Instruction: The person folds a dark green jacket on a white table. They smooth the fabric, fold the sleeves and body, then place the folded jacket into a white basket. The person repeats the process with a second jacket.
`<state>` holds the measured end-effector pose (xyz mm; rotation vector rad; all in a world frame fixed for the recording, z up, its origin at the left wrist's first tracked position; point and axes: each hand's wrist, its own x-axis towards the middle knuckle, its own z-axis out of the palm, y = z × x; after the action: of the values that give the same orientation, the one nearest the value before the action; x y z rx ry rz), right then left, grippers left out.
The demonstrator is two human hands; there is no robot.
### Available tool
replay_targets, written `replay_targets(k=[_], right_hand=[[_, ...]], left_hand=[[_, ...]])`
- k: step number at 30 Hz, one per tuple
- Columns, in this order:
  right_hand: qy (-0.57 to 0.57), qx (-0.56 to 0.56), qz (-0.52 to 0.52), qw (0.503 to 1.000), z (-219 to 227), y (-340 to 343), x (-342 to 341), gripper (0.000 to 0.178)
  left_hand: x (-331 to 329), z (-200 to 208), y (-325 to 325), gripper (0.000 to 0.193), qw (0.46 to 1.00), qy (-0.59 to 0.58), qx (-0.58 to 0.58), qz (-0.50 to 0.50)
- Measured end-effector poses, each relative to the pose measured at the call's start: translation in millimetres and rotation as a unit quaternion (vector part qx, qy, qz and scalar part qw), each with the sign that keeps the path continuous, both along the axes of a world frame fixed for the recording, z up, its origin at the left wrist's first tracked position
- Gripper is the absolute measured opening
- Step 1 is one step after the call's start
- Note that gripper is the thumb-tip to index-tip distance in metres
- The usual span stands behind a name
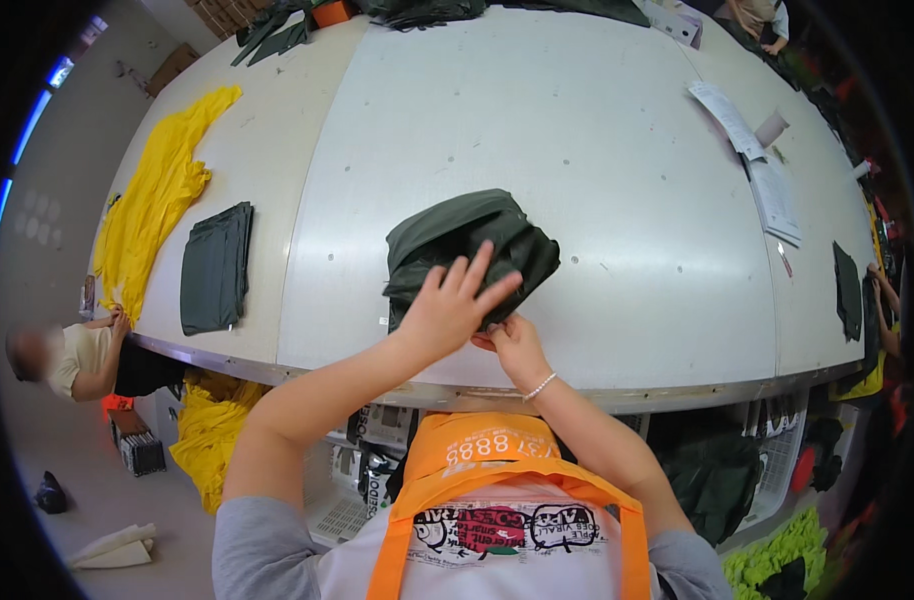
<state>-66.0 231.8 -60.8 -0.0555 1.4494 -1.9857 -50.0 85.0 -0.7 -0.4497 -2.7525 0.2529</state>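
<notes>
A dark green folded garment (pixel 447 228) of thin, slightly shiny fabric lies bunched on the white table (pixel 417 130) in front of me. My left hand (pixel 452 305) rests over its near part, palm down, with the fingers spread across the folds. Right beside it, my right hand (pixel 517 350) has its fingers closed on the near edge of the same garment, close to the table's front. The fingertips are partly hidden there. What kind of garment it is does not show.
To the left lies a neat stack of dark green folded pieces (pixel 215 270). Beyond it stretches a long yellow fabric pile (pixel 167 190), handled by a person (pixel 87 355). Paper sheets (pixel 747 150) lie at the right. Below the table edge, dark fabric (pixel 707 475) fills a white basket.
</notes>
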Motion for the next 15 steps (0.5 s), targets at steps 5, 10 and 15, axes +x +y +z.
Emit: replay_targets(k=[5,10,15], right_hand=[[0.028,0.000,-0.009,1.000,7,-3,-22,0.016],[0.023,0.016,0.004,1.000,-8,10,-14,0.013],[0.174,0.105,-0.110,0.973,18,17,-22,0.017]], left_hand=[[-25,1,8,0.068,0.998,0.033,-0.035,0.037],[-12,-8,12,0.069,0.999,-0.036,0.027,0.000],[-41,21,5,0.071,0.975,-0.083,0.205,0.007]])
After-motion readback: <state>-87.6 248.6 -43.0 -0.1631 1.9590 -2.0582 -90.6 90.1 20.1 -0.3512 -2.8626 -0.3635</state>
